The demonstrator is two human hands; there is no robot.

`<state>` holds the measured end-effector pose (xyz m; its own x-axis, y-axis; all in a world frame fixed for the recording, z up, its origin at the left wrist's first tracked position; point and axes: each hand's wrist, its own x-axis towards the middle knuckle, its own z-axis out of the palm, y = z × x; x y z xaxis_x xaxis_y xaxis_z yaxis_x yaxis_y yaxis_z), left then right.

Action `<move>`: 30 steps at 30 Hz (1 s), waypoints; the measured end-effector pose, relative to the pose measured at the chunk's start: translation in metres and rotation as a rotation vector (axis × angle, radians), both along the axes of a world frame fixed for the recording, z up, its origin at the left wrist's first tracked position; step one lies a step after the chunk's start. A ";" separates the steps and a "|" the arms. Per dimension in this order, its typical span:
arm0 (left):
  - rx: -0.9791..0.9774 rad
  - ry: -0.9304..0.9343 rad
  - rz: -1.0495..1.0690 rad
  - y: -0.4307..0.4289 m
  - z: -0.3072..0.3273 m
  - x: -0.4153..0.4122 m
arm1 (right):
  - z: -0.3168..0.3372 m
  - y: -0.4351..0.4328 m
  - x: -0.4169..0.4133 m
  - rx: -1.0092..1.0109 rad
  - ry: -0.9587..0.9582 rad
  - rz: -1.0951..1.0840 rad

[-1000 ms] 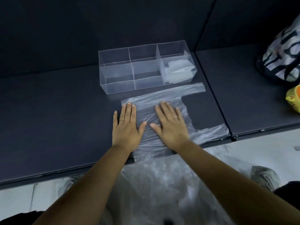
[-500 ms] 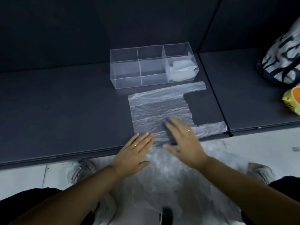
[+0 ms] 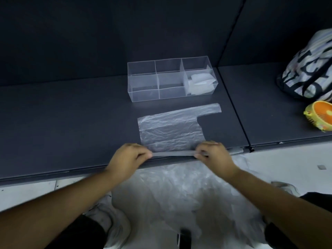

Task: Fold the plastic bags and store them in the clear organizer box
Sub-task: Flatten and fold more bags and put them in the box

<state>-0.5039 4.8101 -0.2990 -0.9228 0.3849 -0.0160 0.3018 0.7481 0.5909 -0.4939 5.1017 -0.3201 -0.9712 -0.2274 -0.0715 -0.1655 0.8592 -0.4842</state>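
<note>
Leftmost, the left hand (image 3: 129, 156) sits at the front edge of the dark grey desk (image 3: 71, 123), its fingers curled and pinching the near left corner of a thin, crinkled, translucent plastic bag (image 3: 170, 130). That bag lies flat on the desk just beyond both hands, its body spread between them and its two handle strips pointing to the right. A narrow strip of its near edge runs straight from one pinch to the other. The right hand (image 3: 213, 155) pinches the same edge at the near right, fingers curled, a ring showing on one finger.

Further back, apart from the bag, stands a clear rectangular organizer box (image 3: 142, 87) with divided compartments. Its right-end compartment holds a folded whitish plastic bag (image 3: 200, 83). Below the desk edge, between the forearms, lies a loose heap of clear plastic (image 3: 179, 194).

Well off to the right on the desk rests a white fabric bag with black stripes (image 3: 309, 72), and just in front of it a round object patterned like an orange slice (image 3: 319, 115).
</note>
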 end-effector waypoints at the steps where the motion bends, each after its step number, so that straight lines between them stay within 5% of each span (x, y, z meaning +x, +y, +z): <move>1: 0.045 -0.144 0.055 -0.006 0.005 -0.007 | 0.006 0.017 -0.006 -0.024 -0.107 -0.018; 5: 0.141 -0.486 0.198 -0.024 0.010 -0.046 | 0.028 0.067 -0.035 -0.245 -0.423 -0.124; 10: 0.194 -0.589 0.379 -0.031 0.003 -0.093 | 0.025 0.089 -0.084 -0.480 -0.495 -0.297; 19: 0.136 -0.446 0.572 -0.010 -0.029 -0.130 | -0.020 0.076 -0.123 -0.329 -0.249 -0.700; 22: -0.054 -0.001 0.581 0.006 -0.025 -0.120 | -0.024 0.074 -0.127 -0.242 -0.226 -0.730; 25: -0.100 0.423 0.251 0.036 -0.024 -0.097 | -0.026 0.072 -0.130 -0.200 -0.222 -0.764; 27: -0.181 0.348 0.047 0.057 -0.034 -0.082 | -0.026 0.070 -0.132 -0.199 -0.219 -0.794; 30: -0.387 0.067 0.048 0.062 -0.061 -0.074 | -0.023 0.065 -0.131 -0.192 -0.188 -0.844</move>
